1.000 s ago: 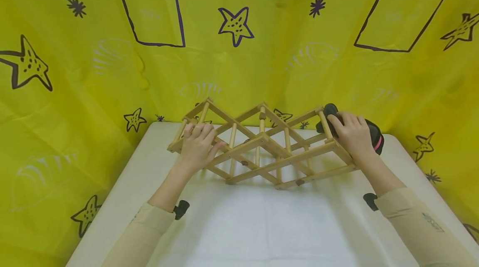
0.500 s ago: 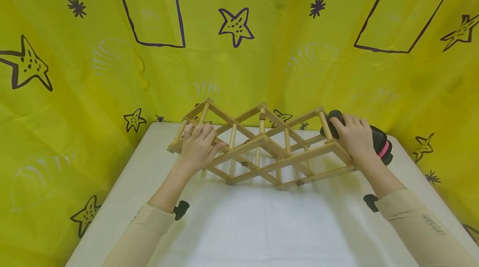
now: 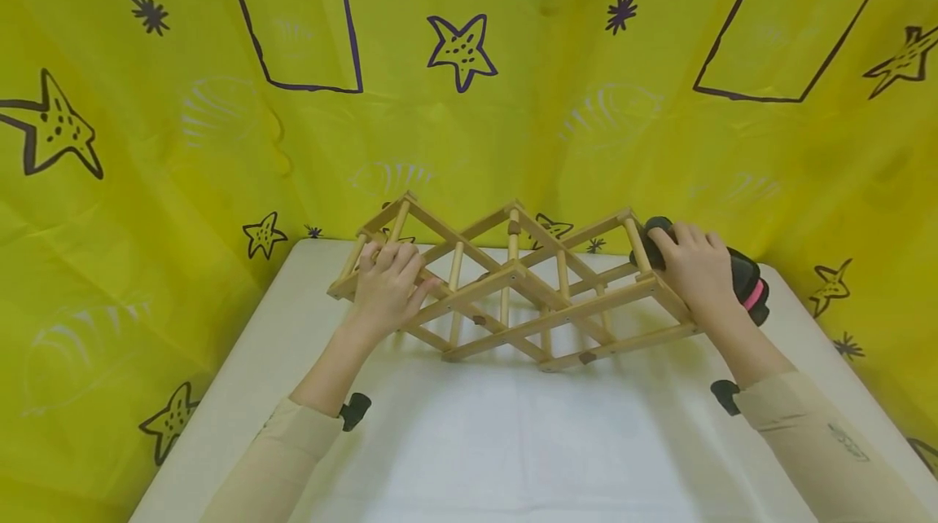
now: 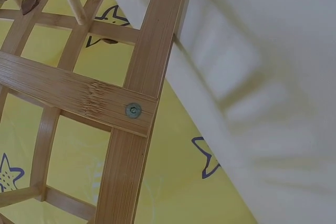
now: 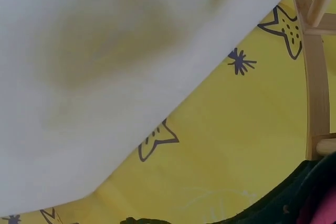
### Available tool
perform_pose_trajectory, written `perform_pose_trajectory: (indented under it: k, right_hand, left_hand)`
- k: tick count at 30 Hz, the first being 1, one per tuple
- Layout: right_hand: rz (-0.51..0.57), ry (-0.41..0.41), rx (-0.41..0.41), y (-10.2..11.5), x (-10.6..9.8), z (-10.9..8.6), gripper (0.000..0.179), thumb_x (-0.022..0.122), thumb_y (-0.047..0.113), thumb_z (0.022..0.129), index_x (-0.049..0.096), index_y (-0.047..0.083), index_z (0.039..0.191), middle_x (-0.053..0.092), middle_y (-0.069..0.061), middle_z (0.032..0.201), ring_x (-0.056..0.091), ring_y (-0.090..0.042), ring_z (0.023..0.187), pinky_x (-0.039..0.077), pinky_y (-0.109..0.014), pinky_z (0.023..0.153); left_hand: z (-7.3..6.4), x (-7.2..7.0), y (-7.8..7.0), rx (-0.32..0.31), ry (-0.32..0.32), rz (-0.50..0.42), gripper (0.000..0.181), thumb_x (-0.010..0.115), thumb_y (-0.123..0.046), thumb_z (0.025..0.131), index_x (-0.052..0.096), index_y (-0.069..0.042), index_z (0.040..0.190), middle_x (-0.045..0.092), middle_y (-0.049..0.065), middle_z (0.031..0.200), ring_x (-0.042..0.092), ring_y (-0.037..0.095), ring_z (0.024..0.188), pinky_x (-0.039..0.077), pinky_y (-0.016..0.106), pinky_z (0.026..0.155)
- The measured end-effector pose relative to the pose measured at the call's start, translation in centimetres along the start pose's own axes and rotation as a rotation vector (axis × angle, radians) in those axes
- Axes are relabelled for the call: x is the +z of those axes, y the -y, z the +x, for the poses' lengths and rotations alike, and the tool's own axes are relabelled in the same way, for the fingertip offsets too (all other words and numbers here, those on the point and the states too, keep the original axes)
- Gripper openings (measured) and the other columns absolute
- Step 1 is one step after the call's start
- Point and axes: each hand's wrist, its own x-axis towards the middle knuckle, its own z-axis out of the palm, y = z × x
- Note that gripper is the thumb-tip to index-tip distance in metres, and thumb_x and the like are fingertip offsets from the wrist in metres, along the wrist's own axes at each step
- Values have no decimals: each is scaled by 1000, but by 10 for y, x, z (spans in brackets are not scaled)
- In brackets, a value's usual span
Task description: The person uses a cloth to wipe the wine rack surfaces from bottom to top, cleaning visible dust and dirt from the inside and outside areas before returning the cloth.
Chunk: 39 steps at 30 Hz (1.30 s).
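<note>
A folding wooden wine rack (image 3: pixel 515 269) with crossed slats and round dowels stands stretched out across the white table. My left hand (image 3: pixel 384 287) grips its left part, fingers curled over a dowel. At the right end my right hand (image 3: pixel 694 266) grips a soft-looking dark object (image 3: pixel 742 272) with a pink band, whose kind I cannot tell. One end of that object reaches to the rack's end dowel. Up close in the left wrist view are slats (image 4: pixel 131 87) and a screw head (image 4: pixel 133 110). Part of the dark object (image 5: pixel 289 198) fills the right wrist view's lower right corner.
The white table (image 3: pixel 528 441) has rounded back corners. Behind and beside it hangs a yellow curtain (image 3: pixel 513 132) printed with starfish and fish. Small black wrist cameras (image 3: pixel 356 411) sit at both cuffs.
The dark object has shifted right and a little down in my right hand, and that hand moved slightly right. The rack and my left hand have stayed still.
</note>
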Motion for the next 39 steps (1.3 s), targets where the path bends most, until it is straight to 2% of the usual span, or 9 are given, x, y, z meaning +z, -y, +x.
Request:
perform_pose_trajectory:
  k: [3, 6, 17, 19, 24, 26, 29, 34, 39]
  right_hand:
    - [2, 2, 12, -1, -3, -3, 51, 81, 5, 57, 55, 5, 101, 55, -24, 87, 53, -40, 78, 39, -48, 61]
    - [12, -53, 33, -3, -7, -5, 50, 80, 7, 58, 56, 5, 101, 55, -25, 88, 53, -42, 79, 39, -50, 62]
    - [19, -383, 100, 3, -40, -17, 21, 61, 22, 77, 59, 6, 90, 56, -26, 90, 52, -45, 76, 38, -57, 63]
    - [2, -446, 104, 8, -45, -19, 16, 61, 20, 76, 59, 7, 87, 57, -25, 88, 52, -45, 75, 37, -58, 62]
    - [-2, -573, 99, 24, -61, -23, 12, 60, 19, 77, 58, 7, 79, 57, -25, 83, 52, -46, 71, 35, -59, 61]
    - [12, -617, 94, 32, -67, -25, 17, 56, 23, 81, 58, 6, 77, 57, -26, 81, 51, -46, 69, 33, -58, 60]
    - [31, -698, 66, 43, -73, -29, 27, 51, 30, 85, 57, 6, 74, 55, -25, 76, 48, -46, 64, 29, -55, 57]
    - [97, -786, -46, 60, -73, -42, 24, 52, 25, 81, 56, 6, 68, 53, -24, 68, 44, -42, 55, 26, -51, 55]
    - [190, -729, -189, 75, -62, -60, 22, 51, 21, 80, 57, 5, 65, 52, -22, 64, 44, -37, 51, 27, -47, 54]
  left_hand:
    - [1, 1, -1, 6, -2, 11, 50, 29, -47, 97, 47, -4, 78, 46, 8, 88, 38, 28, 89, 25, 47, 82]
    - [2, 0, -2, 9, 7, 25, 50, 28, -46, 97, 47, -5, 78, 46, 8, 88, 37, 27, 89, 26, 48, 82]
    - [1, -2, -4, -5, 39, 12, 49, 27, -46, 96, 46, -4, 79, 46, 8, 89, 37, 28, 90, 24, 48, 84]
    - [0, -3, -3, -5, 45, 21, 50, 26, -46, 97, 47, -4, 80, 46, 9, 90, 38, 29, 91, 24, 48, 84]
    - [1, -4, -1, -3, 57, 38, 50, 24, -46, 97, 47, -4, 81, 46, 8, 91, 37, 28, 92, 23, 47, 85]
    - [1, -4, 0, -3, 59, 40, 50, 24, -46, 97, 47, -5, 80, 46, 8, 90, 37, 28, 91, 23, 47, 85]
    - [1, -4, 0, 0, 55, 36, 50, 24, -46, 97, 46, -4, 80, 46, 8, 90, 37, 28, 89, 23, 47, 85]
    - [1, -3, 0, 6, 46, 41, 52, 23, -47, 97, 46, -4, 79, 45, 8, 89, 36, 28, 89, 22, 46, 85]
    - [1, -3, 0, 4, 44, 41, 50, 24, -46, 97, 47, -4, 80, 46, 9, 89, 36, 27, 88, 23, 47, 85]
